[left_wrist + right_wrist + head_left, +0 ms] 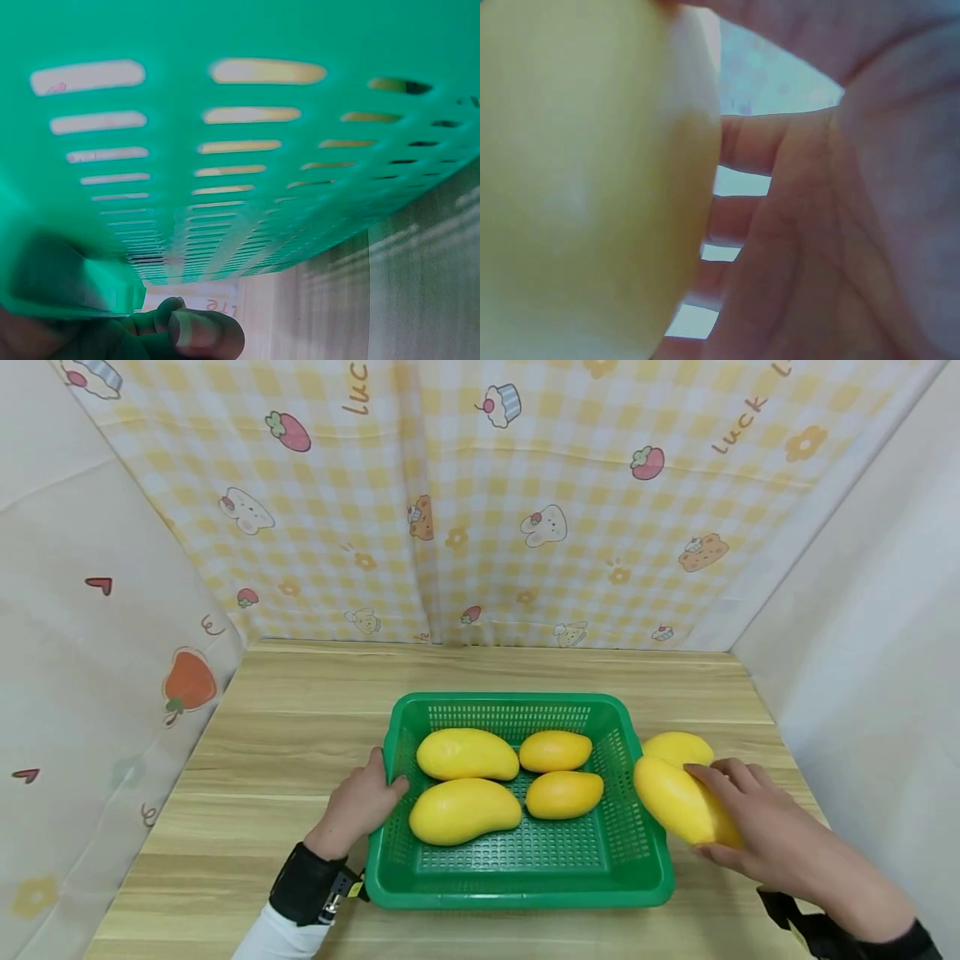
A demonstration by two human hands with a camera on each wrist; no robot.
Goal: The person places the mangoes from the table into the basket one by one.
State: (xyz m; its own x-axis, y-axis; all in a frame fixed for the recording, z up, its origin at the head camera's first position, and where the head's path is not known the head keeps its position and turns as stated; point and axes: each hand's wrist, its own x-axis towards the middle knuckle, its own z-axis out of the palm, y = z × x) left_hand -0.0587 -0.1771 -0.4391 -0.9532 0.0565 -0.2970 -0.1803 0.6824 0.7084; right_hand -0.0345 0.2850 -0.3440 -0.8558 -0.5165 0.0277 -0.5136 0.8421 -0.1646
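Observation:
My left hand (pixel 360 806) grips the left rim of a green plastic basket (pixel 517 897); in the left wrist view its fingers curl under the basket's edge (pixel 180 225). Inside lie two larger yellow mangoes (pixel 467 754) on the left and two smaller orange-yellow mangoes (pixel 564 795) on the right. At the basket's right side, my right hand (pixel 765 818) holds a large yellow mango (pixel 682 802) between thumb and fingers. This mango (pixel 585 180) fills the left of the right wrist view. Just behind it is another yellow mango (pixel 678 748), partly hidden.
The basket stands on a wood-grain table (pixel 300 710). A yellow checked curtain (pixel 480 568) hangs along the table's back edge. White cloth walls (pixel 862 610) close off the left and right sides.

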